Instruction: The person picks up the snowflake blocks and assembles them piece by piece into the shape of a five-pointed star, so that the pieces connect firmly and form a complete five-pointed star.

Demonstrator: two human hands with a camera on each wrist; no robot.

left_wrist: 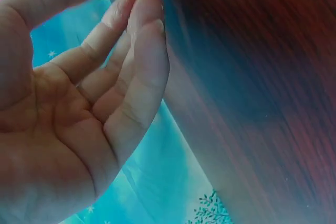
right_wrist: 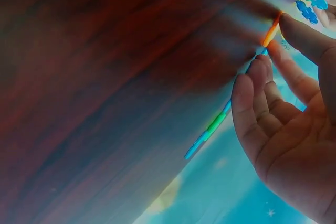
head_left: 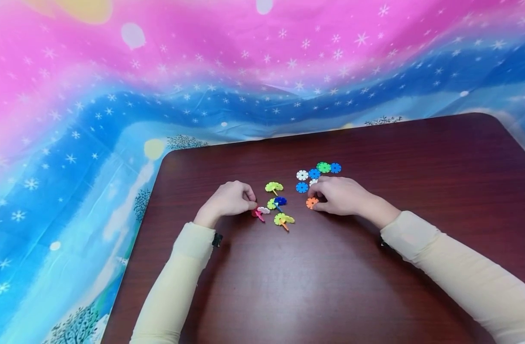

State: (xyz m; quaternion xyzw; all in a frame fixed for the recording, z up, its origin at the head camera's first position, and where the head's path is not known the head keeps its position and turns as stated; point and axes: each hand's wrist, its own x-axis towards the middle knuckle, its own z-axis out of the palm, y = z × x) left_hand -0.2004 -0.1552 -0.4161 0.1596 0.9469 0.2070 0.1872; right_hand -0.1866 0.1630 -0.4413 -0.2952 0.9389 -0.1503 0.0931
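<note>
Toward the left of the group, my left hand (head_left: 230, 198) has thumb and forefinger curved together at red and pink joined flower-shaped discs (head_left: 260, 213), pinching the red one's edge. The left wrist view shows the hand (left_wrist: 89, 93) palm-on, its thumb tip out of frame. My right hand (head_left: 339, 196) pinches an orange notched disc (head_left: 311, 203) lying flat on the table. In the right wrist view, its thumb and forefinger meet the orange disc's (right_wrist: 271, 31) opposite edges. A white disc (head_left: 313, 182) is partly hidden behind the right hand.
Between the hands stand joined-disc pieces: a yellow-green one (head_left: 273, 187), a green and dark blue one (head_left: 280, 201), and a yellow one with an orange leg (head_left: 283, 220). Behind are loose blue (head_left: 302, 187), white (head_left: 302, 175) and green discs (head_left: 324, 167) on the brown table (head_left: 288, 296).
</note>
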